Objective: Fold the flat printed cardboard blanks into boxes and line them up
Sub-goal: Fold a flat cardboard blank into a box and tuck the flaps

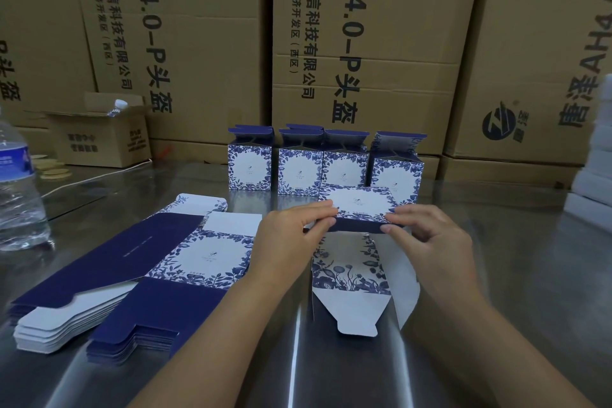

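Observation:
A half-folded blue-and-white floral box blank (359, 209) is held above the steel table (530, 258), its white bottom flaps hanging toward me. My left hand (288, 242) pinches its left end and my right hand (427, 242) pinches its right end along the dark blue flap. A stack of flat blanks (132, 275) lies to the left of my left arm. Several folded boxes (301, 166) stand in a row behind, top flaps open.
Large brown cartons (364, 43) wall off the back. A clear water bottle (16, 182) stands at the far left, near a small open carton (99, 136) holding another bottle. White boxes (596, 159) are stacked at the right edge.

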Tool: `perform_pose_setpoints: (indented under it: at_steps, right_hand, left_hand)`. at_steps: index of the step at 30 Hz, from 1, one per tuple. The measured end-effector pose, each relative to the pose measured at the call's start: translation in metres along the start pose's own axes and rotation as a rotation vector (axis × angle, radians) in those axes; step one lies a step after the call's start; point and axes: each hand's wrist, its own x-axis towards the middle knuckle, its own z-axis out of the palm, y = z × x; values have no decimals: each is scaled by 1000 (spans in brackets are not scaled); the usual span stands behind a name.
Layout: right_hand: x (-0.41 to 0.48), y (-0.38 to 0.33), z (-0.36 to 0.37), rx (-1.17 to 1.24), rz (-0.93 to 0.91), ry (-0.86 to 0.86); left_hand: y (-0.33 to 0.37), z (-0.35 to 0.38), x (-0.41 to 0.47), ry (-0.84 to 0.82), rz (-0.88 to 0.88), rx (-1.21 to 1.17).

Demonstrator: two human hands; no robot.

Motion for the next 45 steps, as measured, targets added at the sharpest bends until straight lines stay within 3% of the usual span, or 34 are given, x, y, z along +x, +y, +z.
perform_pose_setpoints:
  at_steps: [10,30,34,41,45]
  right_hand:
    - [-2,6,3,-61,-65,-13]
    - [-1,6,3,87,46,29]
    - [-2,3,4,183,177,31]
    - [3,8,6,289,353,153]
    - [3,13,15,423,411,116]
  left_hand:
    - [-3,0,-1,18,-15,-17]
    - [-7,1,0,52,-89,-67]
    - [-5,0,1,86,-142,-91]
    - [-10,-5,6,237,-387,-255]
    - [-14,-5,8,295,-450,-298]
